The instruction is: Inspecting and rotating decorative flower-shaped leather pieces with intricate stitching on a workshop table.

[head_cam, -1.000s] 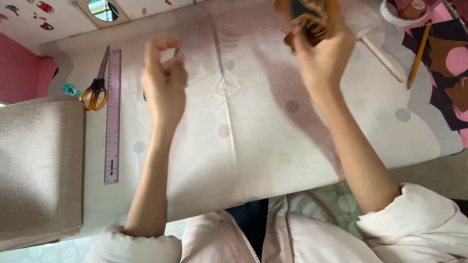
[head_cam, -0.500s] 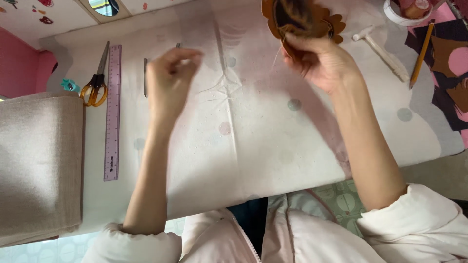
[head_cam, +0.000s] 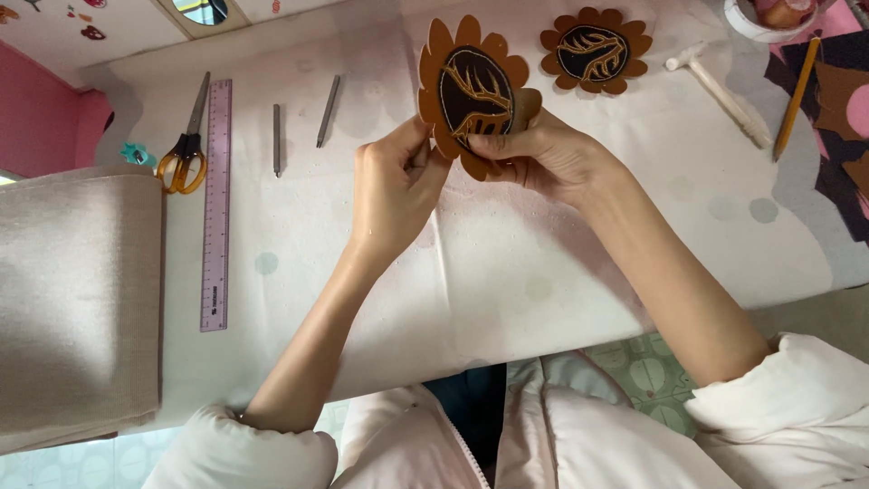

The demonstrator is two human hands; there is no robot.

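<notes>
A brown flower-shaped felt piece point(head_cam: 471, 86) with a dark oval middle and a stitched tan leaf pattern is held upright above the table. My left hand point(head_cam: 394, 186) pinches its lower left edge. My right hand point(head_cam: 543, 158) grips its lower right edge, thumb across the front. A second, similar brown flower piece point(head_cam: 595, 51) lies flat on the table behind my right hand.
A white dotted cloth point(head_cam: 507, 263) covers the table. Orange-handled scissors point(head_cam: 186, 154), a purple ruler point(head_cam: 215, 204) and two thin metal tools point(head_cam: 303, 122) lie at left. A white small hammer-like tool point(head_cam: 720, 91), a pencil point(head_cam: 797, 95) and dark and pink felt scraps point(head_cam: 842, 109) lie at right. A beige pad point(head_cam: 77, 299) fills the left edge.
My left hand came over from the left and took hold of the flower piece. My right hand lowered the piece and turned its stitched front toward me. The second flower is now uncovered.
</notes>
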